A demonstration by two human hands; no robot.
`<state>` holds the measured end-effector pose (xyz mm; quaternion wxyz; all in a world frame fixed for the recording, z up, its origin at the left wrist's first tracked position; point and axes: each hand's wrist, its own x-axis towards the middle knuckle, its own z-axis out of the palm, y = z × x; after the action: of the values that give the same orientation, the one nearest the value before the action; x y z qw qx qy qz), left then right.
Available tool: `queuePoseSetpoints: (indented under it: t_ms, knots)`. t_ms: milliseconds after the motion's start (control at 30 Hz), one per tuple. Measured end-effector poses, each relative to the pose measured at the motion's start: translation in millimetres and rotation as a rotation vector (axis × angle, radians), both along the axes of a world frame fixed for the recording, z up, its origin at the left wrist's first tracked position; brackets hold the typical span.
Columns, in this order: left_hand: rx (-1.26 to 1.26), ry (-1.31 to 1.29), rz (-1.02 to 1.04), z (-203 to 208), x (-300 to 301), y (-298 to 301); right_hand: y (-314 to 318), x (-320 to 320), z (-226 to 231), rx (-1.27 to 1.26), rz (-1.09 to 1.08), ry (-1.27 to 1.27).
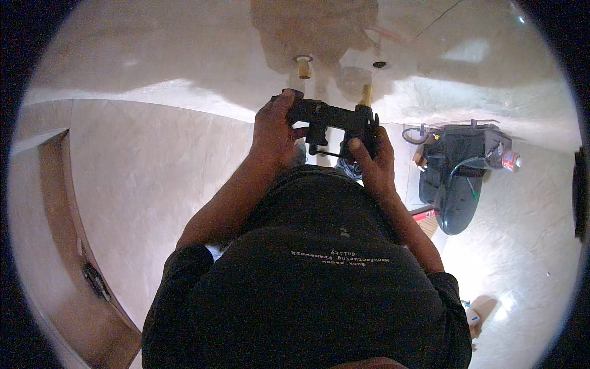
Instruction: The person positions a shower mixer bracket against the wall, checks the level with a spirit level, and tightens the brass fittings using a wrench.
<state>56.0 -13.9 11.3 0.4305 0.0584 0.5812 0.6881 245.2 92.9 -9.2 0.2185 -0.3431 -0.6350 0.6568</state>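
Note:
Both hands hold a black mixer tap (332, 117) up in front of my torso, close to the wall. My left hand (275, 130) is closed round its left end, with the thumb on top. My right hand (378, 163) grips the right end, its thumb pressed against the near side. A brass fitting (367, 95) sticks up at that right end, toward the wall. Beyond the tap, a brass pipe stub (303, 67) juts from the wall. To the right of the stub is a dark round hole (379, 64) in the wall.
A black toilet (456, 184) stands to the right, with a red and white can (511, 162) and a hose on it. A brown door (92, 258) with a dark handle (95, 281) is at the far left. The wall (301, 27) has a dark wet-looking patch.

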Motion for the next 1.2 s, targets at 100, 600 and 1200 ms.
queuePoseSetpoints:
  t_ms: [100,600,1200]
  knots:
    - [-0.092,-0.048,0.014,2,-2,-10,-1,4,13,-0.037,0.051,-0.006]
    - [-0.099,-0.114,0.17,-20,-5,-83,80,-48,55,1.005,0.247,-0.33]
    - [-0.222,-0.016,-0.058,-23,-79,-161,37,-126,-61,0.7,-0.086,0.114]
